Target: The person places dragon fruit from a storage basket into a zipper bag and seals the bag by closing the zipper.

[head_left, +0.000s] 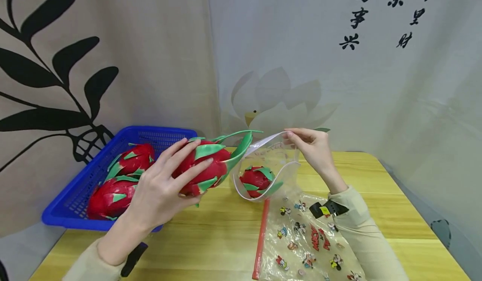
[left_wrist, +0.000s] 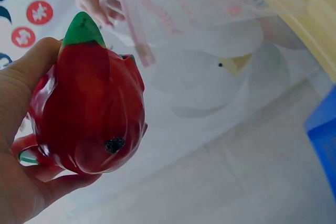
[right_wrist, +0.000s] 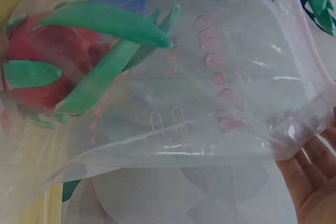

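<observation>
A dragon fruit [head_left: 203,168] is clasped in the left hand [head_left: 162,189], held above the bench [head_left: 211,235] beside the blue basket [head_left: 71,205]. Its long axis lies nearly level, green tips aimed rightward at the bag [head_left: 267,168], whose mouth is pinched open by the right hand [head_left: 312,147]. Loading appears underway; insertion tip-first seems called for next.

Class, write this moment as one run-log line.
left hand: grips dragon fruit at bag mouth | right hand: pinches clear bag rim open | inside: one fruit | basket: two fruits
</observation>
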Motion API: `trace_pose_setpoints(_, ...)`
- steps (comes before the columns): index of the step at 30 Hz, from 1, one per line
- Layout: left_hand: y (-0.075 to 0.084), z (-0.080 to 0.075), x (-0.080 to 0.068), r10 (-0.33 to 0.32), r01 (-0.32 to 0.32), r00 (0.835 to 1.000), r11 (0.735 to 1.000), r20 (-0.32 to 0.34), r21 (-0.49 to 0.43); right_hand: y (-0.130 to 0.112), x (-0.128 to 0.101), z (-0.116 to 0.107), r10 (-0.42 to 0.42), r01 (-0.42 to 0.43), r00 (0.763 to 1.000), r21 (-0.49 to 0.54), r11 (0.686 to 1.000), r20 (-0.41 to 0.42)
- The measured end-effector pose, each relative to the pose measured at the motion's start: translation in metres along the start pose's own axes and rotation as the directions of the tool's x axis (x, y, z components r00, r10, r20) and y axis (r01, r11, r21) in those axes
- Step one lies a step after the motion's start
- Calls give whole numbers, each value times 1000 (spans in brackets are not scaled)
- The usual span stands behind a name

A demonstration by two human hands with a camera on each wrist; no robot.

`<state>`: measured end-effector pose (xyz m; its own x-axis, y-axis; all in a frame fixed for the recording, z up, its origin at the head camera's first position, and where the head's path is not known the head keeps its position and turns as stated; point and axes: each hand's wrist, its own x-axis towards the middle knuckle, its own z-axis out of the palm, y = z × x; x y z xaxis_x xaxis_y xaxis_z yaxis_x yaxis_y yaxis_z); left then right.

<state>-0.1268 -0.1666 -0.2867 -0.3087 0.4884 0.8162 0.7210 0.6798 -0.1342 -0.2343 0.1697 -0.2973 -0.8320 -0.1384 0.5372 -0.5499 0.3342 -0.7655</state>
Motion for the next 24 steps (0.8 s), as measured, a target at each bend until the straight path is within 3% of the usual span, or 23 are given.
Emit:
trace_pose_setpoints(5,10,7,10,76,-76,997,997,2,-9,2,1,0,-2,2,1000,16,1000,2)
trace_pose_setpoints(11,19,17,18,124,-123,992,992,25,-33,4,2,1,-12,12,1000,41,999,-3)
trace_pose_setpoints(19,31,30,30,200,-212,975,969,102,125,2,2,1,-11,11,1000,32,999,-1)
trace_pose_setpoints(24,38,40,36,212,-228,971,961,113,159,2,2,2,-8,8,1000,2,1000,-1)
